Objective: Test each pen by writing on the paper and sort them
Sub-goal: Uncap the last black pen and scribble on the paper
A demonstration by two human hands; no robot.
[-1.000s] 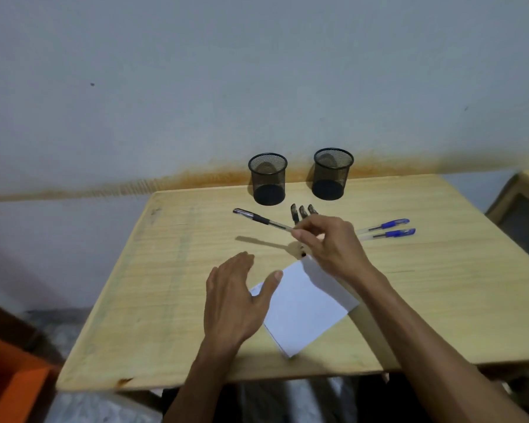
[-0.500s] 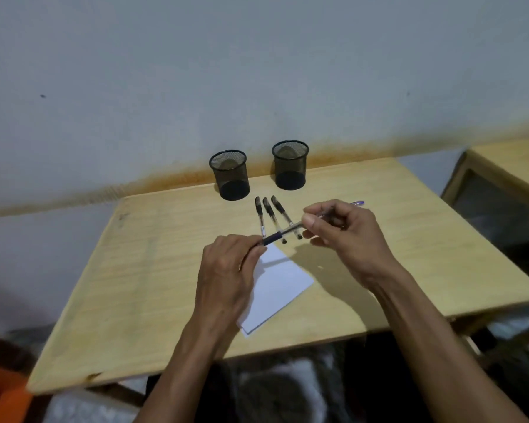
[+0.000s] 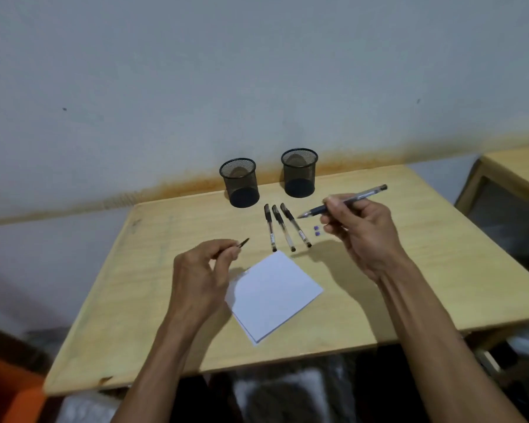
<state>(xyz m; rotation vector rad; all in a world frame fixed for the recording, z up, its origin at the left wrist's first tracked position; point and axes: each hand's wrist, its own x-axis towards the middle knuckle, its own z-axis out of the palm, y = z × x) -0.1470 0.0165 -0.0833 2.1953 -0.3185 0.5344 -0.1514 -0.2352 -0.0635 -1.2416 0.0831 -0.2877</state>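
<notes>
My right hand (image 3: 359, 232) holds an uncapped black pen (image 3: 350, 201) above the table, tip pointing left. My left hand (image 3: 203, 270) pinches the pen's black cap (image 3: 242, 243) just left of the white paper (image 3: 274, 296). Three capped black pens (image 3: 284, 227) lie side by side beyond the paper. The tips of two blue pens (image 3: 317, 231) show beside my right hand; the rest of them is hidden. Two black mesh cups, left (image 3: 239, 182) and right (image 3: 299, 172), stand at the back of the wooden table (image 3: 135, 300).
The table's back edge runs along a grey wall with a rust-coloured stain. Another wooden table (image 3: 519, 166) stands to the right. An orange object (image 3: 3, 389) sits on the floor at the lower left.
My hands pulled apart: the cap came off in my left hand, and my right hand lifted the pen up and to the right.
</notes>
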